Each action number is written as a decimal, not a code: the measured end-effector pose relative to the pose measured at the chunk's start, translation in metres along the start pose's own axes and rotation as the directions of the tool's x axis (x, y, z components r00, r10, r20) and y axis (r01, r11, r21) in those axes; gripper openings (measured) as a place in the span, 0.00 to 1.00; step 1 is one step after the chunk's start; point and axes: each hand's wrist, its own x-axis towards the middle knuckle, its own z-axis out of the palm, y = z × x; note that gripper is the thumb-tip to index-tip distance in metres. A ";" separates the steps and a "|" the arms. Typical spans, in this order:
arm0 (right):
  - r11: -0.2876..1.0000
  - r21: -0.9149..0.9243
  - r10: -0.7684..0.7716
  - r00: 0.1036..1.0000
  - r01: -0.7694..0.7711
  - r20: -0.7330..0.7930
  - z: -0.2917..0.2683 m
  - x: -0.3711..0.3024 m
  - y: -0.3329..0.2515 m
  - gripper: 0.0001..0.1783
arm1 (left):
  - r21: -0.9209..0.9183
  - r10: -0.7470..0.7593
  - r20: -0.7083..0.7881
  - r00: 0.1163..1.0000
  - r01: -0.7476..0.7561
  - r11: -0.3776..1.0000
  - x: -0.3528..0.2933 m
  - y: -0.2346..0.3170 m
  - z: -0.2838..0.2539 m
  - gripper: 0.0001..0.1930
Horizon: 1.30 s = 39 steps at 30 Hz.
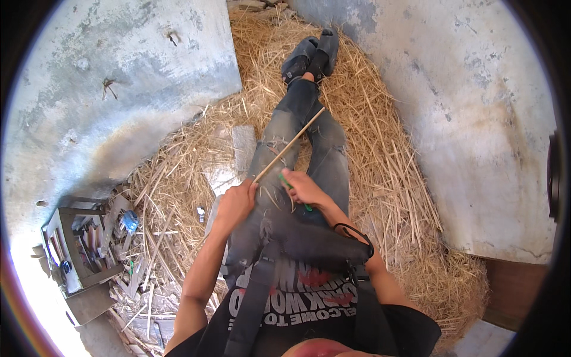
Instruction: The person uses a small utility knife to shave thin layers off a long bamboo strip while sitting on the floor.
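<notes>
My left hand (237, 201) is closed around the lower end of a thin, straight pale stick (290, 145), which looks like bamboo or cane. The stick slants up and to the right over my legs, its far end free near the knees. To the right of it, my right hand (304, 190) grips a small green-handled tool (308, 207). Green shows at both sides of the fist; any blade is hidden or blurred. Between the hands, a few thin curled shavings (270, 195) lie on my worn dark jeans (327, 154).
Loose straw and wood strips (380, 160) cover the floor around my outstretched legs. Weathered walls (131, 77) rise on both sides. At the left stands a wooden box (98, 276) holding assorted items, with a crumpled blue plastic piece (129, 222) beside it. A flat slab (244, 149) lies by my left leg.
</notes>
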 end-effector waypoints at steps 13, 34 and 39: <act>0.819 -0.467 -0.425 0.899 0.333 -0.103 0.013 -0.049 -0.040 0.24 | -0.400 -0.036 -0.390 0.920 -0.134 0.906 -0.010 0.024 -0.048 0.15; 0.734 -0.380 -0.654 0.736 0.563 -0.172 -0.027 -0.084 -0.124 0.28 | -0.565 -0.008 -0.291 0.957 -0.165 0.808 -0.046 0.059 -0.071 0.13; 0.630 -0.531 -0.748 0.627 0.567 -0.218 -0.017 -0.090 -0.147 0.29 | -0.601 -0.003 -0.255 0.967 -0.156 0.784 -0.049 0.060 -0.071 0.14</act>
